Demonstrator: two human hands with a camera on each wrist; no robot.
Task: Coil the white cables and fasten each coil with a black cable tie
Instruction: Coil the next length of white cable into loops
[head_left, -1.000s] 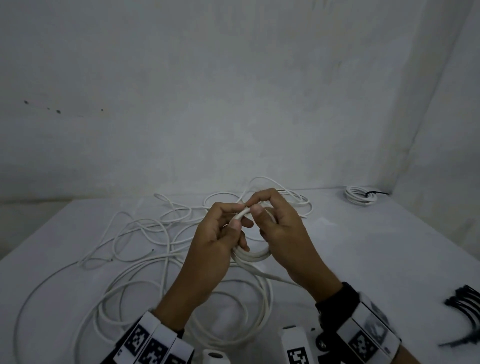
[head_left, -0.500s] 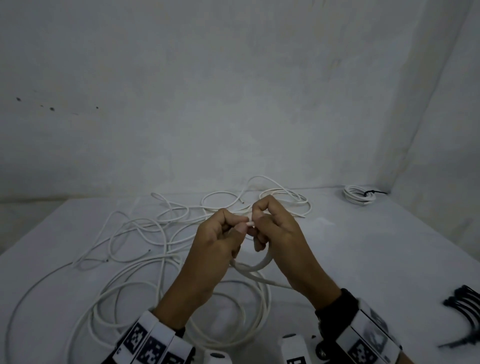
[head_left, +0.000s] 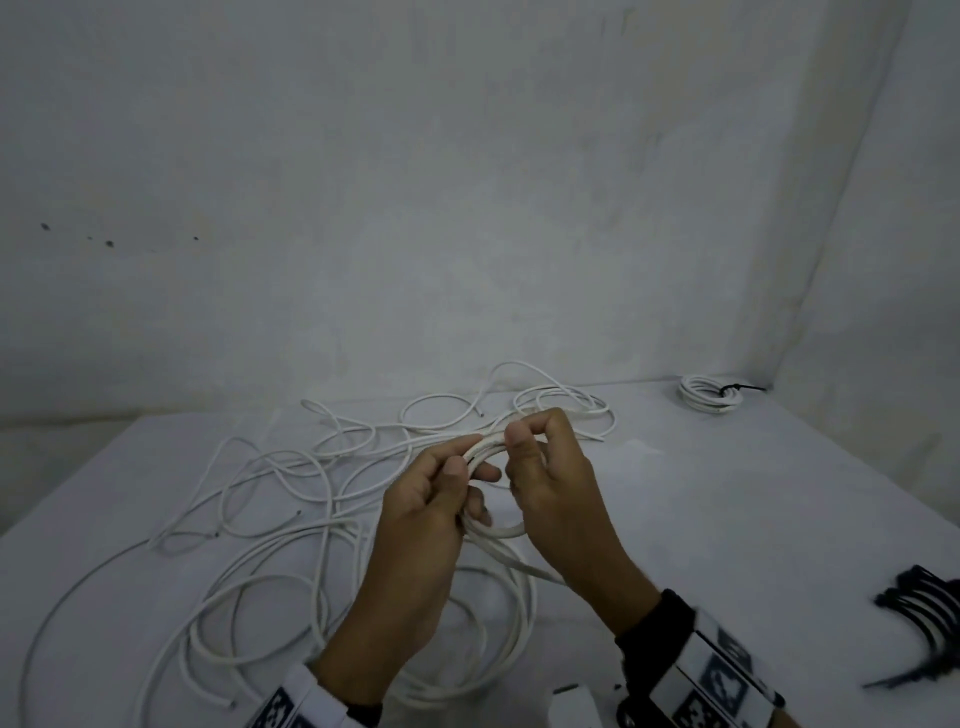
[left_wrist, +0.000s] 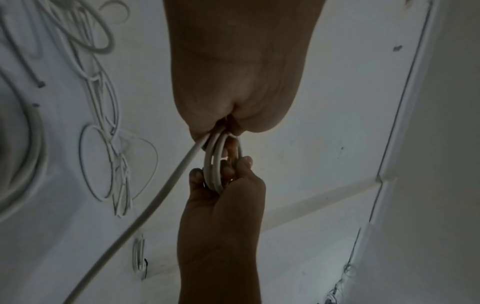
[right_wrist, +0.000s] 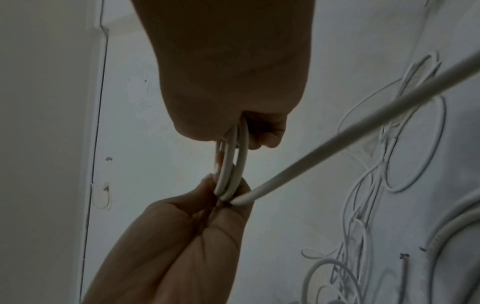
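I find both hands raised above the white table, holding one small coil of thick, smooth white round cable between them. My left hand has its fingers curled round the near left side of the coil, the thumb lying across the upper turns. My right hand pinches the top of the coil between thumb and bent forefinger, the remaining fingers curled behind the loops. Neither hand is slack; both are closed on the coil.

In the left wrist view the coil shows as two or three stiff turns lying side by side, edge on, clamped at both ends by the fingers. The right wrist view confirms the same turns held edge on. From the coil a straight free run of the same cable leads away taut toward the table.

That run joins the loose white cables spread in wide irregular loops over the left and middle of the table; some are thin, others thicker, and several cut ends are visible.

At the far right corner lies a finished small coil of white cable bound with a black tie. A bundle of black plastic cable ties, slender and curved, lies at the right edge of the table, well apart from the hands. The table surface is matt and the walls are plain and pale.
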